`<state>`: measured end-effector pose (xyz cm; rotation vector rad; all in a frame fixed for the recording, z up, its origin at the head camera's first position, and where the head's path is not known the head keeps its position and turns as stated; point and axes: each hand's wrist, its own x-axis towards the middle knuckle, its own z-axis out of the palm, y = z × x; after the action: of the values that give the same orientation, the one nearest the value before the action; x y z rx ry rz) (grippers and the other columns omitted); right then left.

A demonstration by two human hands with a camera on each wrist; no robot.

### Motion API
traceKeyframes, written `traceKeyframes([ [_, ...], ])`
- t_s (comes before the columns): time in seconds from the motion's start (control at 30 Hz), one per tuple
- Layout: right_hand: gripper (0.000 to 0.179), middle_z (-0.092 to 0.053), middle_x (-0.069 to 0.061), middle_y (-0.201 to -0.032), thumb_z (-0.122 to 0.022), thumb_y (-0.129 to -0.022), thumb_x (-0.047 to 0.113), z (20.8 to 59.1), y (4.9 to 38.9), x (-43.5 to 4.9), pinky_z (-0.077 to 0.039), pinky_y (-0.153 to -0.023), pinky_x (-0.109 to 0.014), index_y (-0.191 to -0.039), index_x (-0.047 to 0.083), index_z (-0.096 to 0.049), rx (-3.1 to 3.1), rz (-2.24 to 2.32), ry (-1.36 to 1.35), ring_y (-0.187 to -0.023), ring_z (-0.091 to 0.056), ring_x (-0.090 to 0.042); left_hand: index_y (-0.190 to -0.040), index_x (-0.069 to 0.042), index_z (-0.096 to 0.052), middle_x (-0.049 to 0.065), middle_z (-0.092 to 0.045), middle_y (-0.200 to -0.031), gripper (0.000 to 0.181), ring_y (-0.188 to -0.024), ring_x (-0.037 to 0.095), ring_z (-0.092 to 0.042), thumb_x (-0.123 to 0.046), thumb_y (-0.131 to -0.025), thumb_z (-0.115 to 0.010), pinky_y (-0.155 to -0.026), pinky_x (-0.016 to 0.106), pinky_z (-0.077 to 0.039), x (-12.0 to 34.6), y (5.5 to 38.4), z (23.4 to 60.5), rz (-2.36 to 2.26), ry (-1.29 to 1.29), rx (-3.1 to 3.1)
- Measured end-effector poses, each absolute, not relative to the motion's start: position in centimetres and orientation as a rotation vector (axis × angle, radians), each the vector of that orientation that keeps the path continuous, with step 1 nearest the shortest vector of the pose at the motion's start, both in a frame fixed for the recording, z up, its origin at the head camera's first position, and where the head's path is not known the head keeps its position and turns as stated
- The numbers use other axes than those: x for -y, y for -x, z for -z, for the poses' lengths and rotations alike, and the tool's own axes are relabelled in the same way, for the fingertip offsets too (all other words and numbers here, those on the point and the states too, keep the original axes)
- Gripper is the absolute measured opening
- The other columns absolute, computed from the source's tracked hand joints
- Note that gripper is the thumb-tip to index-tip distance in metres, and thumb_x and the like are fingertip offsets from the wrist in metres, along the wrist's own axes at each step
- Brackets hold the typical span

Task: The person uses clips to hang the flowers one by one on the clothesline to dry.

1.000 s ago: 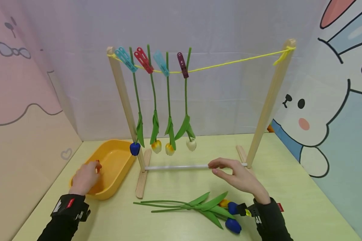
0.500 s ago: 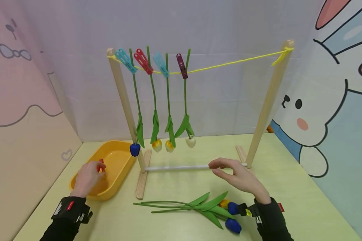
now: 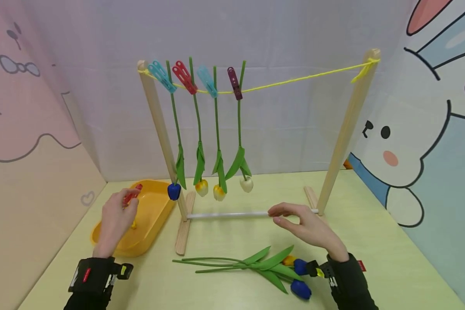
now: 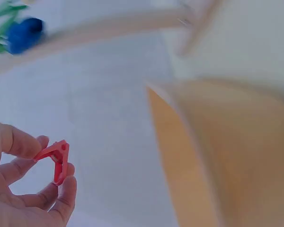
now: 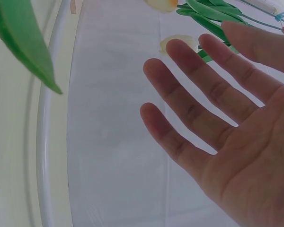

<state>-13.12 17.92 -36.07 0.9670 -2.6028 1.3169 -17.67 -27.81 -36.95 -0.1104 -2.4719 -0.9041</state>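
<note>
My left hand (image 3: 115, 217) pinches a red clothespin (image 4: 61, 158) between thumb and fingers, above the yellow tray (image 3: 156, 226). A small yellow piece (image 3: 133, 224) shows inside that tray. With fingers spread and relaxed, my right hand (image 3: 304, 226) hovers over the table by the white rod (image 3: 232, 215), holding nothing. Below it lies a bunch of artificial tulips (image 3: 269, 261), stems pointing left, with blue and yellow blossoms. Several tulips hang head down from the yellow string (image 3: 294, 80), clipped by clothespins such as a dark red one (image 3: 234, 83) and a bright red one (image 3: 184, 77).
Two wooden posts (image 3: 348, 131) on flat wooden feet (image 3: 184, 230) carry the string. The hanging blue tulip (image 3: 174, 191) is near the left post and the tray's rim. Printed walls stand left and right, with a pale cloth (image 3: 294, 129) behind.
My left hand has risen from inside the tray and moved slightly forward and right, bringing the red clothespin up with it. The right hand has stayed in place.
</note>
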Motion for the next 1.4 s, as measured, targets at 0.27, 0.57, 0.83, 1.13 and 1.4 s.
traceKeyframes([
  [0.27, 0.022, -0.066, -0.005, -0.112, -0.056, -0.097, 0.016, 36.1, 13.0, -17.9, -0.053, -0.084, -0.048, -0.116, 0.007, -0.063, 2.629, -1.324, -0.990, -0.101, -0.061, -0.018, -0.109, 0.003, -0.066, 0.015, -0.065, -0.106, 0.020, -0.087, 0.018, -0.054, 0.001, -0.096, -0.051, -0.084, 0.029, -0.049, 21.0, 14.8, 34.0, 1.193, 0.227, 2.188],
  [0.57, 0.024, -0.067, -0.004, -0.111, -0.055, -0.098, 0.019, 36.3, 12.8, -17.4, -0.053, -0.086, -0.047, -0.117, 0.008, -0.063, 2.632, -1.310, -1.042, -0.103, -0.061, -0.020, -0.107, 0.000, -0.065, 0.008, -0.067, -0.096, 0.016, -0.083, 0.013, -0.062, -0.003, -0.097, -0.054, -0.071, 0.012, -0.050, 16.3, 13.0, 34.4, 1.419, 0.547, 2.178],
  [0.83, 0.029, -0.065, -0.006, -0.117, -0.053, -0.099, 0.022, 36.8, 12.3, -15.2, -0.050, -0.088, -0.048, -0.122, 0.008, -0.061, 2.716, -1.188, -1.199, -0.106, -0.059, -0.020, -0.112, -0.001, -0.063, 0.011, -0.066, -0.104, 0.022, -0.089, 0.021, -0.063, -0.006, -0.091, -0.063, -0.079, 0.011, -0.050, 15.4, 13.4, 34.9, 1.549, 0.572, 2.147],
  [1.13, 0.038, -0.058, -0.008, -0.127, -0.058, -0.096, 0.025, 38.0, 11.0, -11.6, -0.046, -0.096, -0.041, -0.129, 0.005, -0.057, 3.042, -0.844, -1.325, -0.117, -0.053, -0.023, -0.110, 0.000, -0.064, 0.011, -0.068, -0.101, 0.021, -0.086, 0.020, -0.063, -0.002, -0.089, -0.065, -0.079, 0.008, -0.048, 15.4, 13.1, 34.4, 1.546, 0.543, 2.127],
  [1.4, 0.033, -0.065, -0.004, -0.114, -0.064, -0.092, 0.022, 40.5, 11.4, -10.2, -0.048, -0.091, -0.036, -0.123, 0.009, -0.063, 2.998, -0.608, -1.360, -0.104, -0.060, -0.017, -0.107, 0.004, -0.064, 0.014, -0.067, -0.099, 0.021, -0.086, 0.022, -0.063, 0.005, -0.086, -0.065, -0.080, 0.010, -0.049, 15.1, 13.4, 34.5, 1.551, 0.551, 2.120],
])
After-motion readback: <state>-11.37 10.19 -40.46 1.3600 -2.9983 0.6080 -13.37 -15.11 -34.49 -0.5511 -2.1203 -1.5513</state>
